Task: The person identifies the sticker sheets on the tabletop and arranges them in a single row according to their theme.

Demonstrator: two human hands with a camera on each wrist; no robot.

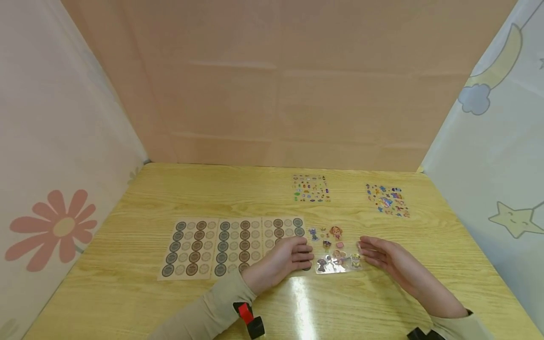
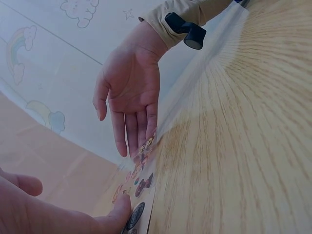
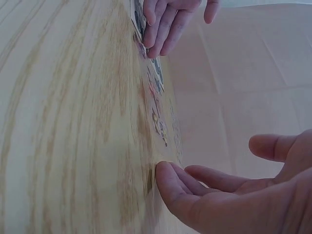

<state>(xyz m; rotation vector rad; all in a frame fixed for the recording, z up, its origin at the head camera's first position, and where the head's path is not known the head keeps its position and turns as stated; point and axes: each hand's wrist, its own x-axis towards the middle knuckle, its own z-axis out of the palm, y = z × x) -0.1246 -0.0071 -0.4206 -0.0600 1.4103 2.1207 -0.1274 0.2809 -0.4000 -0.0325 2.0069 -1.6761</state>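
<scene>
A clear sheet of cartoon puppy stickers (image 1: 339, 245) lies flat on the table between the two hands. The left hand (image 1: 289, 257) rests on edge at the sheet's left side, over the rightmost sheet of round stickers (image 1: 278, 223), with its fingers nearly straight. At the opposite edge, the right hand (image 1: 388, 259) stands on its side, palm inward, fingertips touching or very close to the clear sheet. The left wrist view shows the right hand (image 2: 131, 87) with its fingers extended. In the right wrist view, the left hand's fingers (image 3: 170, 24) point down at the sheets. Neither hand holds anything.
Two more sheets of round brown and grey stickers, a left one (image 1: 185, 248) and a middle one (image 1: 239, 245), lie side by side. Farther back are a small-sticker sheet (image 1: 311, 188) and a colourful sticker sheet (image 1: 387, 200). A peach backdrop (image 1: 276, 94) closes off the table's back.
</scene>
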